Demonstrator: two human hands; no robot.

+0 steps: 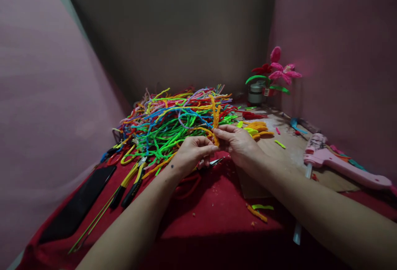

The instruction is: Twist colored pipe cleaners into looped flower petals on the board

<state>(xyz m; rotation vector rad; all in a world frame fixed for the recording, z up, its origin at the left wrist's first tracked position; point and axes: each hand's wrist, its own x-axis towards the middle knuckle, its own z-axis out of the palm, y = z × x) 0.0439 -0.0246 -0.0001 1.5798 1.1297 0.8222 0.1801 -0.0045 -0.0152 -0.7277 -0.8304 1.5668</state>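
The person's two forearms reach in from the lower corners and angle inward, so that the hands come close together above the red cloth (223,212), in front of a heap of fuzzy craft wires (167,125). Between them, an orange wire (216,115) stands up nearly straight, its upper part split into two prongs, one taller than the other.

The right hand (242,142) comes from the side with its back turned up; its thumb and forefinger pinch the orange wire at its lower part. The left hand (195,152) sits a little lower, wrist bent inward, fingers curled, with thumb and forefinger pressed together on the wire's bottom end. The remaining fingers of the right hand are mostly hidden behind its thumb side.

Just below the left hand, the tip of a pair of scissors (215,162) points to the right. Beyond the left forearm lie yellow-and-black pliers (136,179) and a dark phone (79,204). Near the right forearm, a pink glue gun (347,168) rests on a board (291,156), and orange pieces (259,128) lie beyond the right hand.
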